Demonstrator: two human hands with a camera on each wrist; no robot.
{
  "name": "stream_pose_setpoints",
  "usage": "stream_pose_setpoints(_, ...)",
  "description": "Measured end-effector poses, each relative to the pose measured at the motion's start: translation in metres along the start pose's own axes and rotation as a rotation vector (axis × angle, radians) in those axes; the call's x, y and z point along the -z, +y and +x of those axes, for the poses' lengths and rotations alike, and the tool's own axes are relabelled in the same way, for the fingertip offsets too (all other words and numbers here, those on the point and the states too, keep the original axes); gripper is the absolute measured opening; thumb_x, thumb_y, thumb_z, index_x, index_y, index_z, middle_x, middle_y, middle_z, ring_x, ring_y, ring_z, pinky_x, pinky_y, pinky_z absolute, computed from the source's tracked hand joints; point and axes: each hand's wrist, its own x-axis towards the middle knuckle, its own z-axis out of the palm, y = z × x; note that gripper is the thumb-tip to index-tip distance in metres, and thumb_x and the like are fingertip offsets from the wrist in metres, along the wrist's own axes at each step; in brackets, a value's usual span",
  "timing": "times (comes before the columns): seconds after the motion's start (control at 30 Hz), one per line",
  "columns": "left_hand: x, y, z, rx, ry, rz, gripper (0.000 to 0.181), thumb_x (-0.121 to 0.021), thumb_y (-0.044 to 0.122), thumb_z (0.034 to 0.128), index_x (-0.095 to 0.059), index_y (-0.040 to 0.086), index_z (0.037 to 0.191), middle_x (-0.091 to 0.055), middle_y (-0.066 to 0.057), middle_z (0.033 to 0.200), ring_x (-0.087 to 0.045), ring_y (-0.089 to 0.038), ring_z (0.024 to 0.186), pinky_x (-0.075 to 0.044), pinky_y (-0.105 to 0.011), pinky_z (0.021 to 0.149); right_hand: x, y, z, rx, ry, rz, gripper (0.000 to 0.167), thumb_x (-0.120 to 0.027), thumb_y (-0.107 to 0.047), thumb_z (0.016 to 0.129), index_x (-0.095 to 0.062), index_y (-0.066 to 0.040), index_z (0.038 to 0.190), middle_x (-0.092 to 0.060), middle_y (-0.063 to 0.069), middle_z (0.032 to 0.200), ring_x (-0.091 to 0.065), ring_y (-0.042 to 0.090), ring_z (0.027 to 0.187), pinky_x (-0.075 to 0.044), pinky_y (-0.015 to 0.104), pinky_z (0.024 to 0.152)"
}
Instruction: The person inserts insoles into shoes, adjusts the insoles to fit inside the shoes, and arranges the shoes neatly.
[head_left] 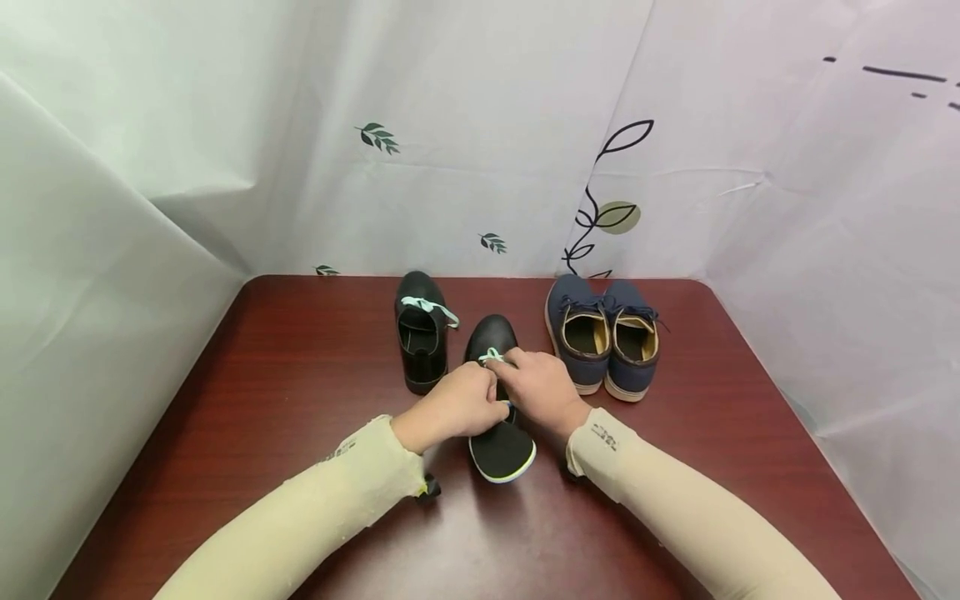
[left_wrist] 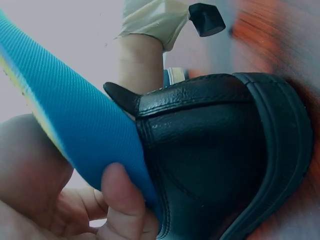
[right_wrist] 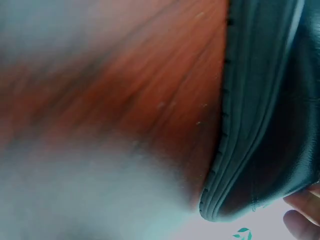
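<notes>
In the middle of the table a black leather shoe (head_left: 491,332) with pale mint laces points away from me. An insole (head_left: 502,454) sticks out of its heel opening, dark on top; the left wrist view shows its ribbed blue underside. My left hand (head_left: 463,402) pinches the insole at its edge, close to the shoe's collar. My right hand (head_left: 543,390) grips the shoe around its laced opening, fingertips near the laces. In the right wrist view only fingertips (right_wrist: 302,212) show against the upper. The insole's front part is hidden inside the shoe.
Left of the held shoe stands its black mate (head_left: 422,367), laces loose to one side. Two navy shoes (head_left: 632,379) with tan linings stand side by side at the right. White patterned sheeting (head_left: 465,150) encloses the reddish-brown table (head_left: 315,358) at the back and sides.
</notes>
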Motion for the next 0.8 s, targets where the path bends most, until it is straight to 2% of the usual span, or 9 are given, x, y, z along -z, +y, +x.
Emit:
stream_pose_setpoints(0.13, -0.003, -0.001, -0.002, 0.016, 0.017, 0.003, 0.02, -0.066, 0.026, 0.0804, -0.057, 0.018, 0.065, -0.054, 0.0, 0.077, -0.049, -0.014, 0.073, -0.044, -0.028, 0.06, -0.002, 0.0, -0.002, 0.047, 0.104, -0.019, 0.025, -0.073, -0.01, 0.084, -0.072, -0.019, 0.107, -0.07, -0.002, 0.094, -0.061, 0.02, 0.061, -0.051, 0.034, 0.053)
stream_pose_setpoints(0.23, -0.003, 0.001, -0.004, 0.024, 0.028, -0.017, 0.018, -0.066, 0.024, 0.0792, -0.057, 0.017, 0.065, -0.054, 0.0, 0.078, -0.049, -0.014, 0.073, -0.044, -0.028, 0.059, -0.002, 0.002, -0.002, 0.046, 0.114, 0.026, 0.02, -0.071, -0.012, 0.086, -0.072, -0.02, 0.105, -0.071, 0.001, 0.106, -0.065, 0.022, 0.069, -0.053, 0.035, 0.058)
stream_pose_setpoints(0.37, -0.003, 0.002, -0.005, 0.025, 0.028, -0.036, 0.017, -0.065, 0.023, 0.0792, -0.057, 0.017, 0.065, -0.053, -0.001, 0.079, -0.048, -0.015, 0.073, -0.043, -0.028, 0.058, 0.001, 0.002, -0.001, 0.016, 0.069, 0.134, 0.017, -0.068, -0.009, 0.087, -0.072, -0.02, 0.101, -0.066, 0.002, 0.119, -0.068, 0.021, 0.082, -0.055, 0.034, 0.063)
stream_pose_setpoints(0.6, -0.005, -0.001, 0.0, 0.014, 0.057, 0.015, 0.022, -0.063, 0.021, 0.0792, -0.054, 0.017, 0.059, -0.052, -0.001, 0.077, -0.046, -0.015, 0.071, -0.041, -0.028, 0.054, 0.004, 0.002, 0.001, -0.057, -0.026, 0.271, 0.011, -0.067, -0.013, 0.094, -0.071, -0.013, 0.105, -0.065, -0.001, 0.113, -0.069, 0.013, 0.094, -0.057, 0.031, 0.079)
stream_pose_setpoints(0.8, -0.011, 0.0, 0.008, -0.042, 0.124, 0.067, 0.027, -0.058, 0.017, 0.0761, -0.049, 0.016, 0.051, -0.052, -0.002, 0.07, -0.05, -0.017, 0.07, -0.042, -0.029, 0.052, 0.006, 0.004, 0.002, -0.126, -0.092, 0.333, 0.011, -0.067, -0.011, 0.094, -0.069, -0.014, 0.103, -0.065, -0.003, 0.109, -0.067, 0.012, 0.094, -0.056, 0.031, 0.079)
